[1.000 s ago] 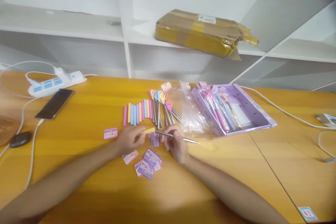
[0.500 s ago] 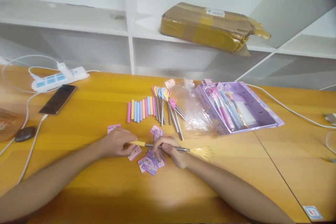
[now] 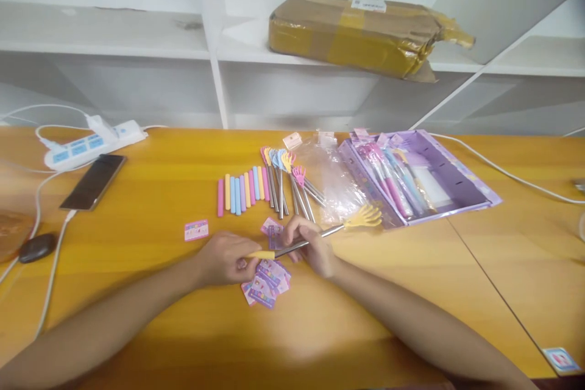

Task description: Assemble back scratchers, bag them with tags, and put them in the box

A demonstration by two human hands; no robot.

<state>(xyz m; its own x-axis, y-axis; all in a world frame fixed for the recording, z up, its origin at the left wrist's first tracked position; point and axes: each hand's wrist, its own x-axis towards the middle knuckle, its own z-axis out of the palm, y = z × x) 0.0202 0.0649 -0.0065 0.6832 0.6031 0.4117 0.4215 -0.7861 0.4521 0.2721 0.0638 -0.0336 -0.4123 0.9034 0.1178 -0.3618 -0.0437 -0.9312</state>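
A back scratcher point(image 3: 332, 230) with a yellow hand-shaped head, a metal rod and a yellow grip slants up to the right between my hands. My left hand point(image 3: 227, 259) is closed round its yellow grip end. Around the metal rod, nearer the head, the fingers of my right hand point(image 3: 314, 245) are closed. Below the hands lies a pile of pink and purple cards point(image 3: 266, 285), partly covered by my left hand. One pink card point(image 3: 196, 230) lies apart at the left. Behind are a row of pastel grip tubes point(image 3: 243, 192) and several metal-rod scratchers point(image 3: 281, 183) without grips.
A purple box point(image 3: 461, 177) with bagged scratchers stands at the right, beside clear plastic bags point(image 3: 336, 186). At the left are a phone point(image 3: 94, 181), a power strip point(image 3: 95, 145), cables and a dark mouse-like object point(image 3: 38, 248). A taped parcel point(image 3: 356, 33) rests on the shelf.
The scratcher has tilted, its yellow head rising toward the plastic bags. My left hand has shifted right, uncovering the pink card at the left. Both hands keep hold; the camera view has shifted slightly.
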